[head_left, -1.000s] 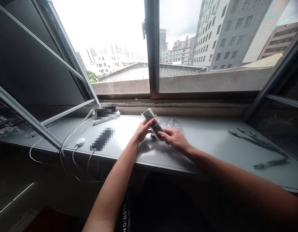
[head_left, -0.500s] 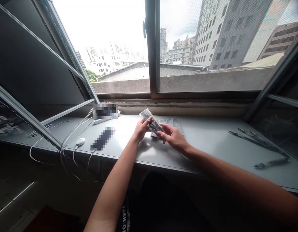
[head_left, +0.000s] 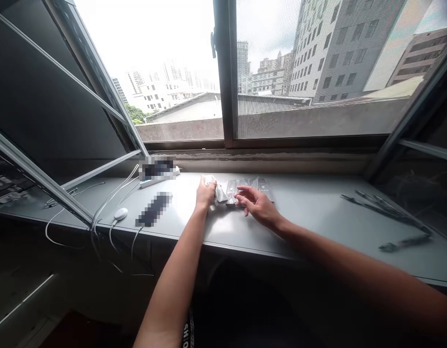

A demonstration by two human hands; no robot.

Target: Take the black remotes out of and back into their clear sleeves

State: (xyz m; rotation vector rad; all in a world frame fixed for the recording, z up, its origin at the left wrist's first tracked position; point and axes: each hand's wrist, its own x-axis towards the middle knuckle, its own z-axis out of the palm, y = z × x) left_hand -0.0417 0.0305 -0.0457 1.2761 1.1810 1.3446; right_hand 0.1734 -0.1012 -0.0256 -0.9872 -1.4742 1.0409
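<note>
My left hand is closed on a small clear plastic packet, its contents blurred, just above the grey tabletop. To its right, my right hand hovers with fingers curved and apart, and nothing shows between them. Behind and beside those fingers lie more clear plastic packets with greyish contents that I cannot make out. My right fingers partly cover them, and whether they touch is unclear.
A white power strip with cables and a round white puck sit on the left of the grey table. Near the puck lies a blurred-out dark item. Dark cables lie at the right, and metal frames flank both sides.
My right hand has let go of the packet. My left hand has turned and lowered it to the left, exposing more of the packets on the table.
</note>
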